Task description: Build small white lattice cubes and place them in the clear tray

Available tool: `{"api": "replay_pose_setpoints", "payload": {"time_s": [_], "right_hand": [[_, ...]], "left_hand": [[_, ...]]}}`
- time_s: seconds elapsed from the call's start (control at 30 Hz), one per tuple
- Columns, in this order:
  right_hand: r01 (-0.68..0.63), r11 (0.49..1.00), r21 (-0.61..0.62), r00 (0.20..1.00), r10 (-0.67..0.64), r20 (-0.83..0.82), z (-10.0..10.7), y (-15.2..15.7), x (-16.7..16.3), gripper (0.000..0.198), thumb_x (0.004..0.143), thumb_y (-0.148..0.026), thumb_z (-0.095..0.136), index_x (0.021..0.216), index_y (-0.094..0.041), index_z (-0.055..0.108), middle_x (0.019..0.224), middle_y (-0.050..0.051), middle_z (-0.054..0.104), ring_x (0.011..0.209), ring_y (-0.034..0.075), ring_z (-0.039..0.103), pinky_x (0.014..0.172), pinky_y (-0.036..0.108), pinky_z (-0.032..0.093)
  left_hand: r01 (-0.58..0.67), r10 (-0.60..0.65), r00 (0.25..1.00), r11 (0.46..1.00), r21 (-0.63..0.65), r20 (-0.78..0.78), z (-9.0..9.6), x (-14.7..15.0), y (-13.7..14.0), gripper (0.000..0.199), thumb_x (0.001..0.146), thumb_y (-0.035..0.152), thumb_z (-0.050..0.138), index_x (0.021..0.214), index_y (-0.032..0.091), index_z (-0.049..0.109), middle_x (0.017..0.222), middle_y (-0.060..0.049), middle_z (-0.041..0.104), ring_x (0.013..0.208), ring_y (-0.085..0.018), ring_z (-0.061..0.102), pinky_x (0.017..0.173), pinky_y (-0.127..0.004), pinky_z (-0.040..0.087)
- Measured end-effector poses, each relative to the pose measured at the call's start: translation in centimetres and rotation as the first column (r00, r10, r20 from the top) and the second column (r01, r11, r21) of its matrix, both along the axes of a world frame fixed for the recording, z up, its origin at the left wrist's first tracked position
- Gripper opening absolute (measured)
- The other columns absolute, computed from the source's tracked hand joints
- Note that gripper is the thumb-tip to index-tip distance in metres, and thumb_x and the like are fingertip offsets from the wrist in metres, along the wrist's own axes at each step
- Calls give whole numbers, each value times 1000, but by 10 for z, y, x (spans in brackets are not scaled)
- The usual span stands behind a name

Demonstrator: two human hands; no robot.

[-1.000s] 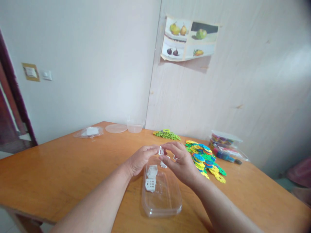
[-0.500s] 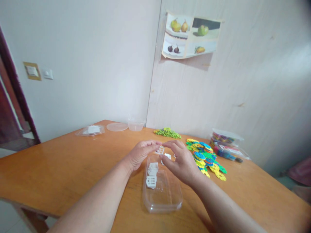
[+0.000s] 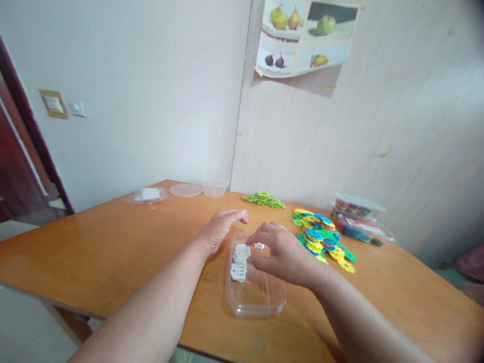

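Observation:
My left hand (image 3: 226, 229) hovers just beyond the left side of a clear plastic box (image 3: 259, 307), its fingers stretched out and holding nothing. Over the far half of that box, my right hand (image 3: 280, 252) has its thumb and fingertips at the right edge of a white lattice piece (image 3: 242, 251), at the stack of similar pieces inside. Nearer to me in the box lies another white slotted piece (image 3: 238, 272). One more small white piece (image 3: 259, 246) shows partly behind my right fingers.
Yellow, green and blue notched discs (image 3: 321, 239) are heaped to the right, with lidded plastic boxes (image 3: 359, 217) behind them. Green pieces (image 3: 264, 200) lie near the wall. A clear tub (image 3: 215, 187), a round lid (image 3: 186, 190) and a clear lid with white pieces (image 3: 149, 194) sit at the back left.
The white lattice piece between my hands has left that spot. My right hand has come down to the stack inside the box, while my left hand has separated from it.

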State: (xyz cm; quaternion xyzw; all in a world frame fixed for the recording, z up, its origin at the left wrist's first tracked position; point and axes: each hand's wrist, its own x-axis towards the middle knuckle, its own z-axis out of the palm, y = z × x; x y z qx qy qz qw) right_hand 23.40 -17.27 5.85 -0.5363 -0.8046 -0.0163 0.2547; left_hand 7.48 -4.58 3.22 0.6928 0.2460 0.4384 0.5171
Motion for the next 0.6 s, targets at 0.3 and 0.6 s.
{"api": "replay_pose_setpoints", "payload": {"time_s": [0.3, 0.6], "right_hand": [[175, 984, 17, 966, -168, -197, -2, 10, 2, 19, 84, -35, 61, 95, -22, 71, 88, 3, 66, 85, 18, 58, 75, 31, 42], [158, 973, -169, 869, -219, -444, -5, 20, 5, 34, 88, -47, 54, 86, -19, 72, 73, 0, 65, 66, 13, 55, 58, 25, 38]], "left_hand": [[176, -177, 984, 983, -42, -16, 4, -2, -9, 31, 80, 46, 62, 82, 17, 70, 97, -7, 71, 101, -25, 60, 95, -38, 39], [225, -224, 974, 971, -76, 11, 1, -2, -5, 29, 81, 44, 66, 85, 16, 68, 83, -4, 68, 85, -17, 59, 88, -32, 40]]}}
